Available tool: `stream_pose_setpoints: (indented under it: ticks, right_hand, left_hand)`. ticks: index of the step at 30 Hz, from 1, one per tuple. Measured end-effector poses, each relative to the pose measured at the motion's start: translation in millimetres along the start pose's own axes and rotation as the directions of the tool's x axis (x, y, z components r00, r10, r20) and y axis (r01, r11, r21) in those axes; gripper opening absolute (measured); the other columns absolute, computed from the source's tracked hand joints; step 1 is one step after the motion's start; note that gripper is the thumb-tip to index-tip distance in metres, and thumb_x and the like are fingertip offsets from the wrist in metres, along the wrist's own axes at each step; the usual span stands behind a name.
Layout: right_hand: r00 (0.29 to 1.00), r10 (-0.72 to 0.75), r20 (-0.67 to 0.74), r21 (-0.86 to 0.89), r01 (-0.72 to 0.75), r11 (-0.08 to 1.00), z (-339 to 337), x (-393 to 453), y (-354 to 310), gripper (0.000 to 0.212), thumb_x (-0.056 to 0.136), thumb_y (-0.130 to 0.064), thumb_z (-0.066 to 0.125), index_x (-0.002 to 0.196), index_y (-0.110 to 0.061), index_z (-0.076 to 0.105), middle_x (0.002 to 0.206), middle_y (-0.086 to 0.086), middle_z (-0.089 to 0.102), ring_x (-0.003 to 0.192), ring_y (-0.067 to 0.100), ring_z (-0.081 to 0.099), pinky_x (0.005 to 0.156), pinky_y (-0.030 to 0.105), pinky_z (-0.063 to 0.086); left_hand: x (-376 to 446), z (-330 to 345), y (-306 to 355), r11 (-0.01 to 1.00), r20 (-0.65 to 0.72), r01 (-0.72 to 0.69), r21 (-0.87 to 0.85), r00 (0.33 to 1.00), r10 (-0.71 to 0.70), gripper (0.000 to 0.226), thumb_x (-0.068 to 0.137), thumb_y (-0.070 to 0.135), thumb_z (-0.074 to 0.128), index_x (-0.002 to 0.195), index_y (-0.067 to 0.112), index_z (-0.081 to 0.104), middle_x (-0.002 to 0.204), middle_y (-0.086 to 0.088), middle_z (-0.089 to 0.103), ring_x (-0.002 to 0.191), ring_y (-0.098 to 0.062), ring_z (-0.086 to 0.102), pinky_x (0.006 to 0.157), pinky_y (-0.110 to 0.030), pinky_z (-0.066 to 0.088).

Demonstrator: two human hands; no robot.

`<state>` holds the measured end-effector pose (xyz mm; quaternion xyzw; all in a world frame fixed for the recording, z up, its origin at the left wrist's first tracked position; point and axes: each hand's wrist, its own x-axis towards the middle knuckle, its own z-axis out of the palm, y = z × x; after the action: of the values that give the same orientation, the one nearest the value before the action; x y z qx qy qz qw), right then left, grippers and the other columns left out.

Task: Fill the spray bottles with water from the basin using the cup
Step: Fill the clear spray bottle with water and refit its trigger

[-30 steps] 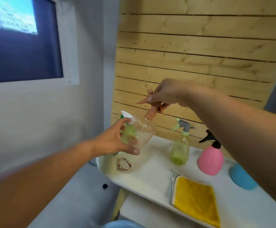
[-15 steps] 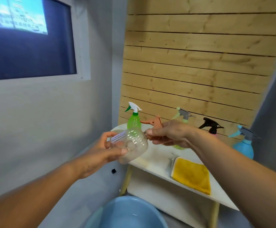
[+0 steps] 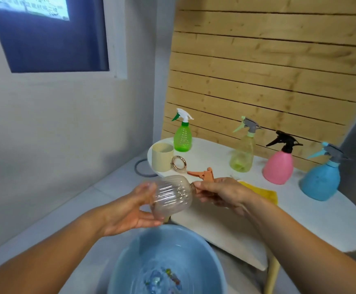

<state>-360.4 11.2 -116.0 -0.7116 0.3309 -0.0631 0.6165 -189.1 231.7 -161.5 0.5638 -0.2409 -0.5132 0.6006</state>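
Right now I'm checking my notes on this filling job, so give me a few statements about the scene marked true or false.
1. The left hand holds the clear bottle on its side. True.
2. The right hand grips the cup. False: it holds the orange sprayer at the clear bottle's neck; the cup stands untouched on the table.
3. Four capped spray bottles stand on the table. True.
4. The basin sits on the table. False: it is lower, in front of the table.
5. The pink bottle has a white sprayer. False: black.

White table point(image 3: 313, 221): cup point(image 3: 162, 157), four spray bottles point(image 3: 242, 152), cloth point(image 3: 264, 193).
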Motion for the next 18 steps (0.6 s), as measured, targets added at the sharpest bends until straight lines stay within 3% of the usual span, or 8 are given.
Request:
stream_pose_setpoints:
  ticks: [2, 4, 6, 8, 10, 12, 15, 18]
  right_hand:
    - [1.000, 0.029, -0.006, 0.005, -0.029, 1.000, -1.3, 1.2, 4.8, 0.040, 0.079, -0.043, 0.081, 0.101, -0.010, 0.080, 0.099, 0.004, 0.080, 0.087, 0.012, 0.071, 0.068, 0.028, 0.036]
    - [1.000, 0.014, 0.014, 0.018, -0.014, 1.000, -2.9, 0.9, 8.6, 0.041, 0.076, -0.043, 0.083, 0.103, -0.011, 0.080, 0.098, 0.002, 0.080, 0.082, 0.009, 0.071, 0.066, 0.026, 0.035]
    - [0.999, -0.034, 0.042, 0.026, 0.033, 0.999, -5.3, 1.0, 12.5, 0.036, 0.072, -0.040, 0.085, 0.097, -0.015, 0.080, 0.094, 0.000, 0.079, 0.078, 0.008, 0.068, 0.067, 0.025, 0.035]
    - [0.992, -0.092, 0.084, 0.062, 0.087, 0.994, -8.5, 2.6, 13.9, 0.024, 0.078, -0.026, 0.082, 0.100, -0.015, 0.080, 0.089, -0.002, 0.078, 0.073, 0.003, 0.067, 0.065, 0.017, 0.040]
    - [0.979, -0.160, 0.130, 0.073, 0.151, 0.986, -12.9, 4.1, 12.9, 0.024, 0.085, -0.011, 0.076, 0.109, -0.008, 0.077, 0.093, -0.001, 0.078, 0.079, 0.001, 0.069, 0.067, 0.010, 0.047]
    - [0.963, -0.226, 0.149, 0.054, 0.220, 0.974, -17.4, 6.1, 11.4, 0.029, 0.082, -0.008, 0.077, 0.110, -0.004, 0.075, 0.100, 0.002, 0.078, 0.091, 0.006, 0.070, 0.079, 0.013, 0.049]
    - [0.946, -0.279, 0.163, 0.027, 0.278, 0.960, -21.8, 9.9, 10.3, 0.035, 0.075, -0.012, 0.080, 0.108, -0.004, 0.073, 0.100, 0.002, 0.076, 0.094, 0.009, 0.069, 0.081, 0.016, 0.051]
    - [0.939, -0.293, 0.181, 0.015, 0.295, 0.955, -21.3, 11.7, 9.1, 0.026, 0.080, -0.003, 0.078, 0.105, -0.006, 0.073, 0.100, 0.001, 0.076, 0.094, 0.010, 0.070, 0.082, 0.018, 0.052]
  left_hand:
    - [1.4, -0.1, -3.9, 0.994, 0.031, -0.058, 0.095, 0.998, 0.055, 0.110, 0.055, 0.036, 0.103, 0.146, 0.040, 0.042, 0.133, -0.006, 0.067, 0.113, -0.040, 0.072, 0.091, -0.047, 0.061]
    - [1.8, 2.9, -6.2, 0.986, -0.032, -0.093, 0.140, 0.995, 0.099, 0.107, 0.064, 0.021, 0.097, 0.147, 0.047, 0.036, 0.137, -0.006, 0.064, 0.109, -0.038, 0.073, 0.092, -0.048, 0.060]
    - [1.8, 1.6, -7.3, 0.989, -0.044, -0.086, 0.116, 0.995, 0.092, 0.093, 0.069, 0.032, 0.096, 0.144, 0.045, 0.042, 0.128, -0.007, 0.071, 0.109, -0.038, 0.074, 0.098, -0.051, 0.057]
    - [2.0, -1.4, -8.1, 0.995, -0.043, -0.053, 0.085, 0.997, 0.057, 0.093, 0.059, 0.055, 0.097, 0.139, 0.036, 0.053, 0.118, -0.011, 0.074, 0.111, -0.037, 0.073, 0.099, -0.051, 0.058]
    - [1.0, 0.0, -6.3, 0.999, -0.042, -0.026, 0.033, 0.999, 0.027, 0.078, 0.062, 0.065, 0.090, 0.124, 0.024, 0.068, 0.107, -0.012, 0.074, 0.106, -0.037, 0.074, 0.086, -0.044, 0.063]
    - [1.4, 4.6, -3.1, 0.999, -0.070, 0.033, -0.031, 0.997, -0.035, 0.058, 0.082, 0.064, 0.072, 0.114, 0.015, 0.072, 0.104, -0.015, 0.071, 0.093, -0.040, 0.074, 0.072, -0.038, 0.064]
    - [5.6, 6.7, 0.1, 0.978, -0.075, 0.201, -0.048, 0.976, -0.204, 0.063, 0.093, 0.069, 0.050, 0.119, 0.013, 0.063, 0.106, -0.023, 0.070, 0.081, -0.036, 0.072, 0.067, -0.035, 0.062]
    - [9.4, 5.3, 4.3, 0.936, -0.053, 0.344, -0.076, 0.936, -0.349, 0.072, 0.091, 0.074, 0.046, 0.120, 0.012, 0.065, 0.104, -0.027, 0.070, 0.077, -0.033, 0.071, 0.064, -0.035, 0.063]
